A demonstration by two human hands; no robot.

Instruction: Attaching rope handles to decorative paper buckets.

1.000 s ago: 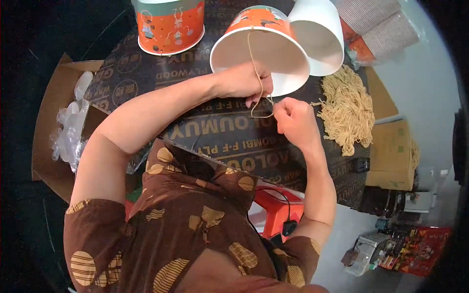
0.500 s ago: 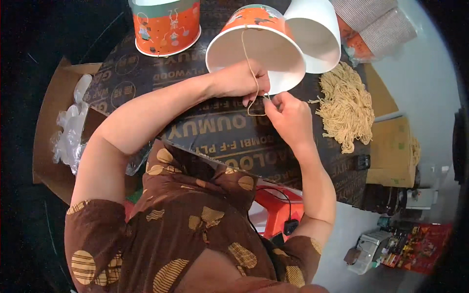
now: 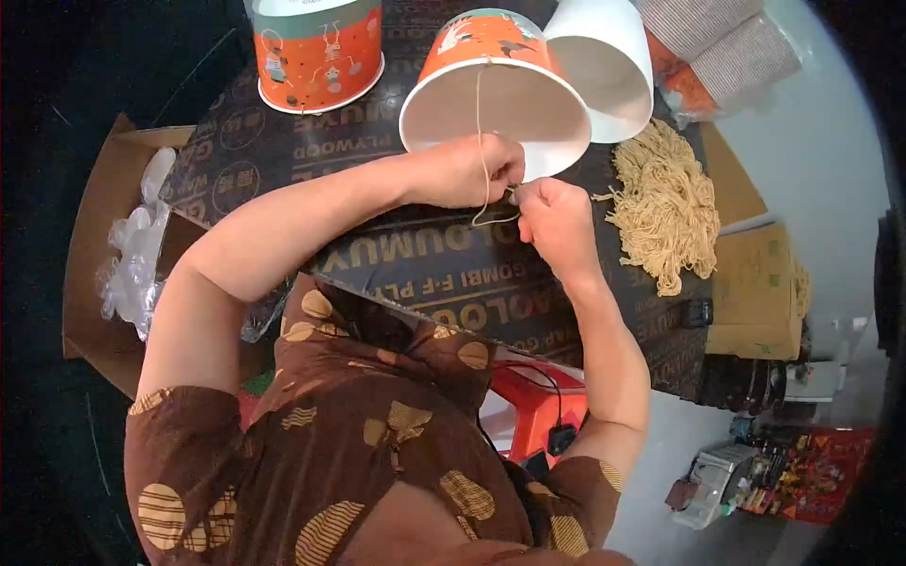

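Observation:
An orange paper bucket point(image 3: 495, 99) with cartoon figures lies on its side, its white mouth facing me. From its upper rim hangs a thin tan cord point(image 3: 479, 113), which runs down over my left hand and loops below. My left hand point(image 3: 469, 172) is closed on the cord in front of the bucket's lower rim. Close beside it, my right hand point(image 3: 557, 222) pinches the same cord between thumb and fingers. Where the two hands meet, the cord's end is partly hidden by the fingers. To the right lies a heap of tan cords point(image 3: 663, 208).
A second orange bucket point(image 3: 321, 66) stands at the far left of the dark plywood table point(image 3: 415, 250). A white bucket point(image 3: 604, 66) lies beside the orange one, with stacked, bagged buckets point(image 3: 722, 57) behind. Cardboard boxes point(image 3: 94, 274) point(image 3: 752, 297) flank the table; a red stool point(image 3: 543, 410) shows below.
My hands have shifted slightly, the left a little upward, and the right fingers have curled in more. The cord loop has moved a bit left, and the orange bucket has turned slightly.

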